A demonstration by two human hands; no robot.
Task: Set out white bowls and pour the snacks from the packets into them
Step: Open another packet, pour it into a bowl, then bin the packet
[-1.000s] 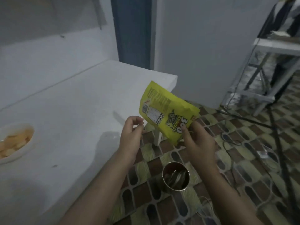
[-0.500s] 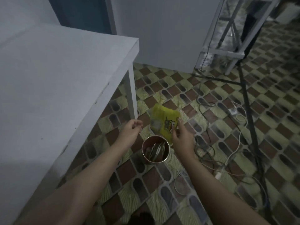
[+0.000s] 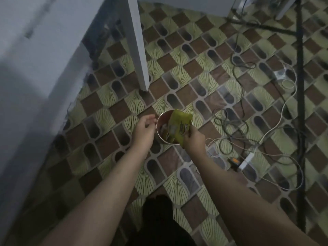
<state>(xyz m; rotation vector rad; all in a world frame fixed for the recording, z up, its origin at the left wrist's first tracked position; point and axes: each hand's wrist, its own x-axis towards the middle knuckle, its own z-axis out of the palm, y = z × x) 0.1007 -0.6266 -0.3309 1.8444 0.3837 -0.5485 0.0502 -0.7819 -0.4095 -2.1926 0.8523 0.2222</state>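
The right hand (image 3: 194,140) pinches the lower edge of the yellow packet (image 3: 179,126), which sits over the mouth of a metal tin (image 3: 160,121) on the tiled floor (image 3: 195,77). The packet hides most of the tin's interior; its print is blurred. The left hand (image 3: 144,130) hangs beside the tin, fingers loosely curled, holding nothing. The white surface (image 3: 35,59) is cut off at left; no bowl is in view. Cables (image 3: 230,121) lie at right.

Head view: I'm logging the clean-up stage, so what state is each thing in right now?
Yellow snack packet: pinched at its lower corner, its far end over the can's mouth.
Round metal can: upright on the floor, open-topped, scraps inside.
Right hand: pinches the packet.
Left hand: beside the can, fingers loosely curled, holds nothing.
Cables: lie loose and tangled on the floor.
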